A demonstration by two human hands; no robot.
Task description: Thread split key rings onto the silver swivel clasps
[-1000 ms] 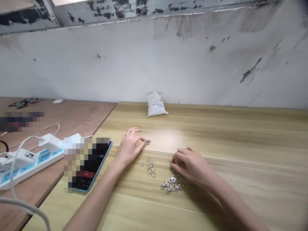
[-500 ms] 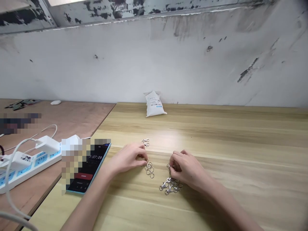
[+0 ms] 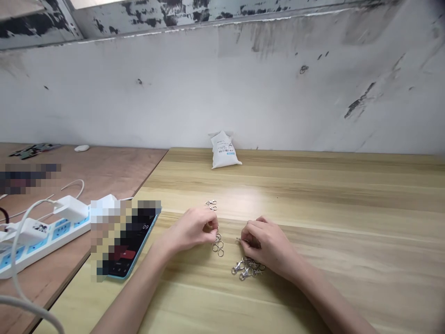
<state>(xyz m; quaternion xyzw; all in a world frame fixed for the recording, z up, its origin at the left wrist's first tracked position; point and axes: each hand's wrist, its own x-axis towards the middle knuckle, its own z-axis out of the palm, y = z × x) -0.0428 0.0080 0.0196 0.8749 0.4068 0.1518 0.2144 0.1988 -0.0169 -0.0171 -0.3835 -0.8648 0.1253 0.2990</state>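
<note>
My left hand (image 3: 196, 228) is closed in a pinch, with the edge of a small metal ring showing at its fingertips. Just below those fingers lie several loose metal rings (image 3: 220, 245) on the wooden table. My right hand (image 3: 266, 239) pinches a lobster clasp (image 3: 238, 239); its end pokes out past the fingertips and the rest is hidden. Under this hand rests a pile of silver lobster clasps (image 3: 246, 270), partly covered by it. Beyond my left hand are a few more clasps (image 3: 212, 202), lying apart from the pile.
A white plastic packet (image 3: 225, 150) stands at the back of the table (image 3: 330, 195) near the wall. Left of my left forearm lies a phone (image 3: 134, 248). A white power strip (image 3: 59, 231) with plugged-in chargers and cables sits on the brown surface further left.
Both hands have come slightly closer together. My left hand has shifted right and a little up over the rings; my right hand has moved slightly left with the clasp.
</note>
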